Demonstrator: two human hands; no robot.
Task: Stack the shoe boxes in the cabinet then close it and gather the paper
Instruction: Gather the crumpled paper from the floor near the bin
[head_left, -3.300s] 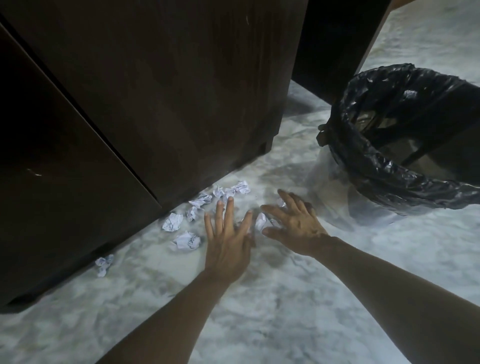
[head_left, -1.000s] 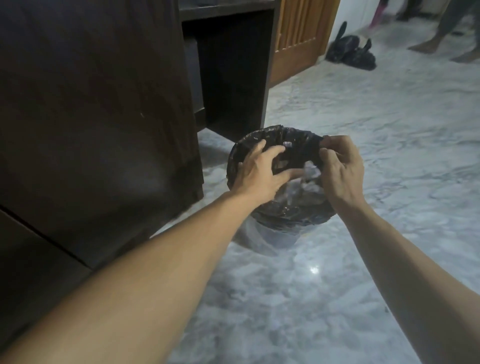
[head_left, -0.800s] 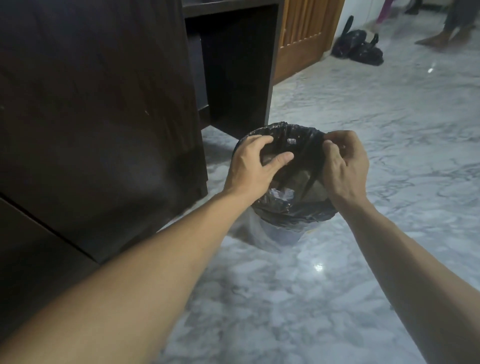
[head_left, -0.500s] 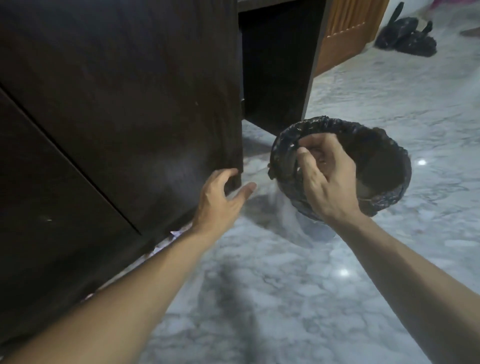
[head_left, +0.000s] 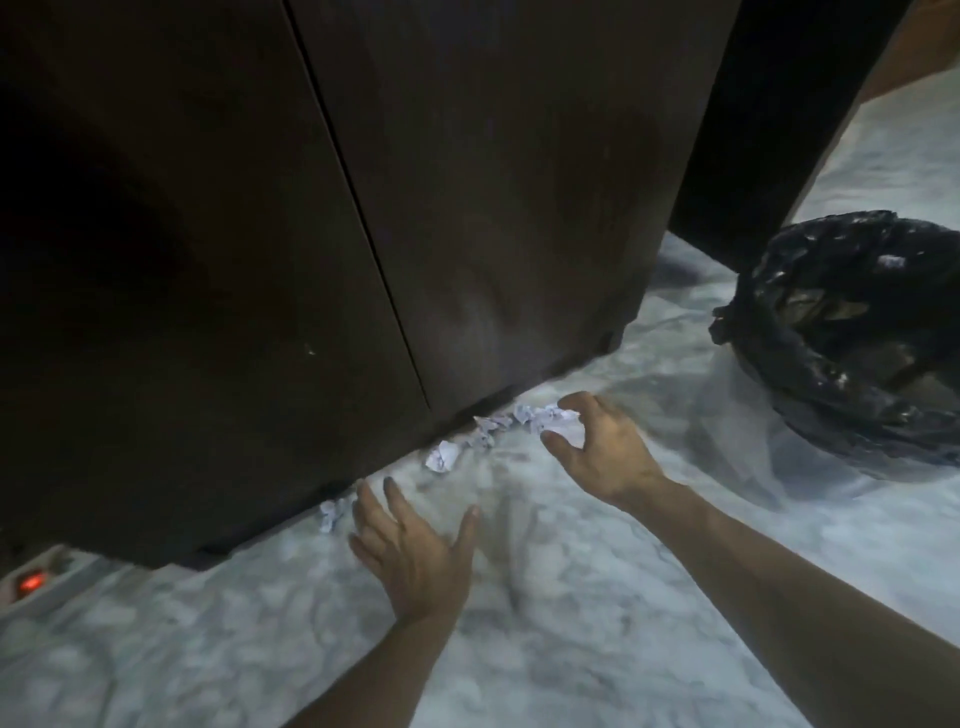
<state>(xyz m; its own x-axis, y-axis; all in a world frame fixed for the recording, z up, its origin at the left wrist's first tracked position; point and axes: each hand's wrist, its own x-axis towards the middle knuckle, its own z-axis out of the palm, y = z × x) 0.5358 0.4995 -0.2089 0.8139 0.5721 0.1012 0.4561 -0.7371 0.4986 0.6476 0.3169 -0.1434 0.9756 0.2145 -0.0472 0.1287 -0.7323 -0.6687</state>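
Note:
The dark wooden cabinet (head_left: 467, 208) stands with both doors closed. Several crumpled white paper balls (head_left: 488, 431) lie on the marble floor in a row along its bottom edge. My right hand (head_left: 597, 452) hovers at the right end of the row, fingers and thumb curved around a paper ball (head_left: 563, 434) without clearly closing on it. My left hand (head_left: 410, 551) is spread with straight fingers low over the floor, just right of another paper ball (head_left: 332, 512). No shoe boxes are in sight.
A bin lined with a black plastic bag (head_left: 852, 332) stands at the right on the marble floor (head_left: 571, 623). A power strip with a lit red switch (head_left: 31, 582) lies at the far left beside the cabinet. A dark open unit stands behind.
Both hands left the bin, where they had been over its bag, and came down to the floor. The view swung from the bin back to the papers under the cabinet.

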